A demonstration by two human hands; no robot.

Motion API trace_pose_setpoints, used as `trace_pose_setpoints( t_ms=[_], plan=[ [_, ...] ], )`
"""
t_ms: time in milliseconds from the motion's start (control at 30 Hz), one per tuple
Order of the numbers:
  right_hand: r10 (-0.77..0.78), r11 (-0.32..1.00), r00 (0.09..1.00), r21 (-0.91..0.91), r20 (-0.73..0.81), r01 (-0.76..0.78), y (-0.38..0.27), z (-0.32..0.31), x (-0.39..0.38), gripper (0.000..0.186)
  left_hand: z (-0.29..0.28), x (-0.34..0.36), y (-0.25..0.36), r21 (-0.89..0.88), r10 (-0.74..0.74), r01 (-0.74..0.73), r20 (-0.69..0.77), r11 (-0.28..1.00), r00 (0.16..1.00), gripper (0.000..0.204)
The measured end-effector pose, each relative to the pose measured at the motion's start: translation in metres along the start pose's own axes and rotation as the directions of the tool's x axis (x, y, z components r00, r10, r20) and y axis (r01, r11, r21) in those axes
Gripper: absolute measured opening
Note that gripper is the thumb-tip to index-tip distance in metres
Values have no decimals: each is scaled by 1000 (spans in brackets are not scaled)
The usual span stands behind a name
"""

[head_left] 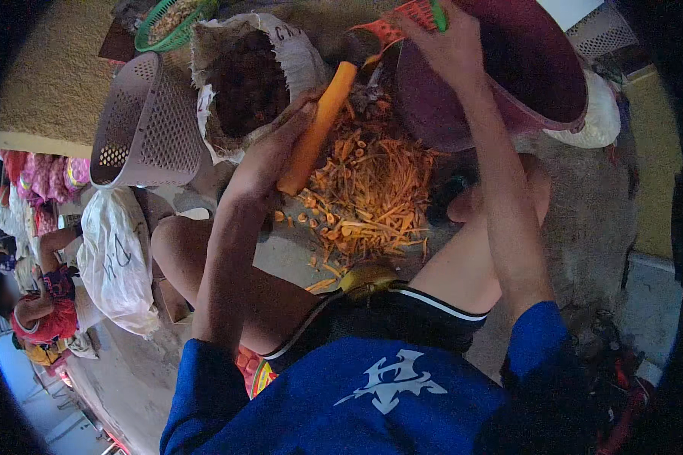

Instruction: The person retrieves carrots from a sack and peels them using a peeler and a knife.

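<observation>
My left hand (284,148) is wrapped round a thick peeled orange carrot (322,125), which slants up and away above the peelings. Farther off and to the right, my right hand (451,49) is closed on a green-handled tool (438,15); its working end cannot be made out. Next to those fingers shows a red-orange perforated piece (402,23), and whether I touch it is unclear. Between my legs lies a heap of orange peelings (372,178) with cut carrot ends among them. A large maroon tub (463,125) stands below and beside my right forearm.
An open white sack (296,49) with dark contents stands beyond my left hand. Left of it is a grey perforated basket (167,129), with a green basket (152,38) behind. A filled white sack (118,258) stands at left, near another seated person (42,315).
</observation>
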State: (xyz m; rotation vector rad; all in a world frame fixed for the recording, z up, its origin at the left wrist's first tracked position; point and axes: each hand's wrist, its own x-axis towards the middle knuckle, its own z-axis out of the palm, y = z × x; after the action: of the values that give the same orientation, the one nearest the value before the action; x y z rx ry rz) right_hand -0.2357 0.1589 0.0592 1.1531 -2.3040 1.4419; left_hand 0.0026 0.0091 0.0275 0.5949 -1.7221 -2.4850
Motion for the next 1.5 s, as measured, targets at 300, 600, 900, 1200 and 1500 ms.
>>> trace_pose_setpoints(
  t_ms=[300,600,900,1200,1500],
  plan=[
    [-101,984,959,113,-267,135,15,3,1,22,11,3,4,-126,34,-40,-49,991,998,45],
    [-493,848,844,331,211,413,-45,49,-73,39,6,7,2,-209,21,-24,-13,978,1000,44],
    [-388,869,893,413,228,272,-42,54,-62,39,-4,19,-3,-336,-35,46,38,941,999,44],
    [-109,946,993,302,-47,118,-15,20,-13,24,-1,12,-6,-306,46,-55,-36,950,998,45],
    [-545,831,812,265,208,489,-42,42,-65,36,2,12,-7,-258,49,-45,9,965,999,44]
  ],
)
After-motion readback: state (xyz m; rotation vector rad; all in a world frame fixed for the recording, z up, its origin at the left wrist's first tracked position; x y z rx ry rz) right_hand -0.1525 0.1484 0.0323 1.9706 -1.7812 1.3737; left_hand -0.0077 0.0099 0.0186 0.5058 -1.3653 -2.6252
